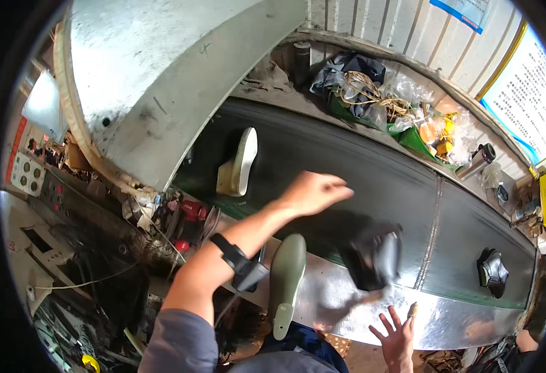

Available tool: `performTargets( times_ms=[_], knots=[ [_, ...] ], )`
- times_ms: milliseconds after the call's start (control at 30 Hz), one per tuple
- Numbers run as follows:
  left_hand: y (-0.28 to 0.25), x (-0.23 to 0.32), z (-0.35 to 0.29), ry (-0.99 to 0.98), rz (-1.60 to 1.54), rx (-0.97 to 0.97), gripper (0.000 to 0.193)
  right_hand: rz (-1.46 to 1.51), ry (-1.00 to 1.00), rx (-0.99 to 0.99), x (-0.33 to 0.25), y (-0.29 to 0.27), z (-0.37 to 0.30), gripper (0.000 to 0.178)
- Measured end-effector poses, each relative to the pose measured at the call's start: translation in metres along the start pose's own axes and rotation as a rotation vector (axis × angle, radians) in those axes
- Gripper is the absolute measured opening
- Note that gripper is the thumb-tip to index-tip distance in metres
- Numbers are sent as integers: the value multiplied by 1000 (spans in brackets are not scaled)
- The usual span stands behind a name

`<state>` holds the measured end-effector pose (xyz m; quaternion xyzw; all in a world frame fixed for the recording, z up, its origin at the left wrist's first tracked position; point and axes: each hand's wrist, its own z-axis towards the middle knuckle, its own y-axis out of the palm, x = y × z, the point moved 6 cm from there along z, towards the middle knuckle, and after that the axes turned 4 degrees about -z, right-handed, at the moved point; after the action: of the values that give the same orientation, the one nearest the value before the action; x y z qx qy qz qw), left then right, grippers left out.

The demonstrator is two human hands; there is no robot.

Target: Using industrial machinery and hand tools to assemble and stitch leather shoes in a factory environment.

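Over the dark conveyor belt (pixel 329 143), my left hand (pixel 315 194) is held out with its fingers curled together and nothing visible in them. A black shoe upper (pixel 377 258), blurred by motion, is at the belt's near edge between my two hands. My right hand (pixel 395 339) is below it, by the metal ledge, fingers spread and empty; its thumb tip looks wrapped in something tan. A green shoe last (pixel 288 273) lies sole-up across the ledge, close to my left forearm. Farther left, a pale shoe last (pixel 239 165) lies on the belt.
Another black shoe piece (pixel 492 272) sits at the belt's right end. A shiny metal ledge (pixel 453 320) borders the near side. A large grey machine housing (pixel 180 81) covers the belt's left end. Bags and string (pixel 378 96) fill the far shelf. A red tool (pixel 192 214) is left of my forearm.
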<state>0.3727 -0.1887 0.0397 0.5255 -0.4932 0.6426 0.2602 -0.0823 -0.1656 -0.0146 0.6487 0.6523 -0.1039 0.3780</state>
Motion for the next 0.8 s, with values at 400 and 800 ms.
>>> performTargets(
  times_ms=[400,800],
  knots=[
    [-167,-221,-88,-758,397,460,123,339,-30,187,19,-48,50,92],
    [167,71,-180,558,939,-90,57,508,-88,25,-3,-130,21,55]
  ],
)
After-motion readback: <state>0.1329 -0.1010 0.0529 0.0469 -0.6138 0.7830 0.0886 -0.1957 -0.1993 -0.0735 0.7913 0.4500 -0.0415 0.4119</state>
